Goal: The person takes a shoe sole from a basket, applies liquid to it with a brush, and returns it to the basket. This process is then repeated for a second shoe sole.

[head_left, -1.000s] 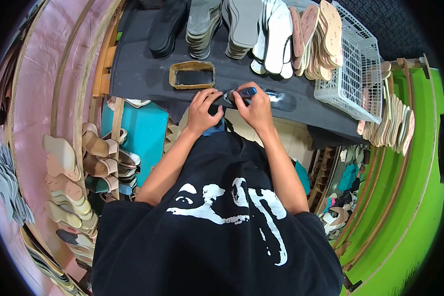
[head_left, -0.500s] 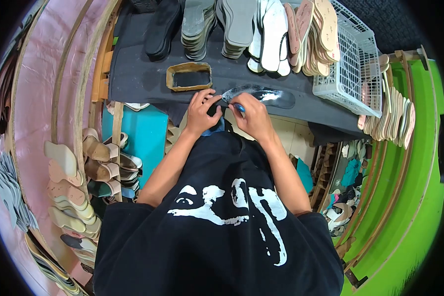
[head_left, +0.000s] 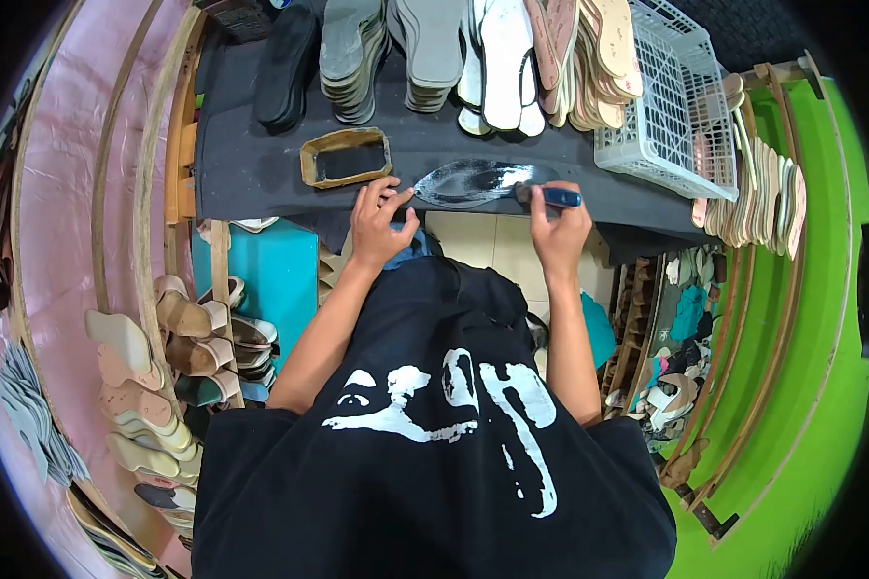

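Note:
A dark insole (head_left: 463, 179) lies flat on the dark-covered table, its upper face coated with something wet and shiny. My right hand (head_left: 560, 234) grips a brush with a blue handle (head_left: 562, 197), and the bristle end touches the right part of the insole. At the insole's left tip rests my left hand (head_left: 380, 227), fingers apart, index fingertip at the edge, holding nothing. Just beyond that hand stands a small brownish open box (head_left: 350, 177) with a dark inside.
Stacked insoles in black (head_left: 287, 72), grey (head_left: 427, 48), white (head_left: 507, 63) and beige (head_left: 605, 53) line the table's back. A white plastic basket (head_left: 637, 159) stands at right. Racks hold shoe parts (head_left: 195, 318) at left and more insoles (head_left: 763, 198) at right.
My right hand has moved the brush rightward along the insole, from near its left tip to its right part. My left hand has stayed at the left tip. The view has shifted slightly.

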Motion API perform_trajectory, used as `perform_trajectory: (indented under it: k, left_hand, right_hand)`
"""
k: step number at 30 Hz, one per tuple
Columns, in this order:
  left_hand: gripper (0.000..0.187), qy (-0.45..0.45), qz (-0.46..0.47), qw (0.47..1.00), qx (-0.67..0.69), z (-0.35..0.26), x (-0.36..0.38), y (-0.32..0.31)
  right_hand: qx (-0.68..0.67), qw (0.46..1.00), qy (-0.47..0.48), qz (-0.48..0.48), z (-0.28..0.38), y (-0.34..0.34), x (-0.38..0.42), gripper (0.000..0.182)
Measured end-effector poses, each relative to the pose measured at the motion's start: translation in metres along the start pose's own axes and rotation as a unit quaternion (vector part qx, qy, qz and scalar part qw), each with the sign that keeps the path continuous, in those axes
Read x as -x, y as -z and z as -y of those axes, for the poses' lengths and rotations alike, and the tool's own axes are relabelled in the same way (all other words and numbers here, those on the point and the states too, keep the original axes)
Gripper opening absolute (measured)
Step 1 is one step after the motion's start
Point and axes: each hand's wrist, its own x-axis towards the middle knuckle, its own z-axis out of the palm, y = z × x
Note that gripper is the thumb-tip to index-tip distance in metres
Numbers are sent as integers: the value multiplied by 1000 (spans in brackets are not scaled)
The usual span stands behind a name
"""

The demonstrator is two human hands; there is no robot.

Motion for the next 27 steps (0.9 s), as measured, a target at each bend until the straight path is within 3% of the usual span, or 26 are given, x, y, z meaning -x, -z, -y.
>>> perform_trajectory:
  k: [1,4,6,7,8,9,10,14,17,20,23,27]
  left_hand:
    - [37,1,0,1000,-4,0,0,0]
    - [36,-3,3,1000,-8,0,-1,0]
    - [36,-9,10,1000,-3,-1,-1,1]
    - [36,-3,11,1000,-7,0,-1,1]
    - [36,3,11,1000,-11,0,-1,0]
    - [36,-2,18,1000,-6,-1,-1,0]
    - [36,-3,14,1000,-10,-1,-1,-1]
    - [34,3,19,999,-26,-3,-1,0]
    - [32,3,13,1000,-26,-4,-4,-2]
    - [32,1,12,1000,-23,-3,-1,2]
    - [32,8,13,1000,-27,-4,-2,0]
    - [31,14,25,999,-23,-6,-2,1]
  right_hand:
    - [2,1000,-3,-3,-2,-1,1,15]
    - [78,992,103,13,19,-21,0,12]
    - [-26,994,94,53,37,-51,14,14]
    - [8,982,173,80,42,-58,15,16]
    - [-19,981,168,98,54,-61,13,18]
    - [-120,985,65,102,59,-68,17,18]
    - [-139,985,35,100,63,-70,16,17]
    - [-217,971,-33,92,62,-86,7,18]
    - [-199,971,-103,84,35,-83,9,21]
    - [-189,966,-174,-12,-14,-51,3,19]
    - [-141,973,-162,-88,-37,-16,-7,19]
    - [60,997,-24,-31,0,-15,-14,16]
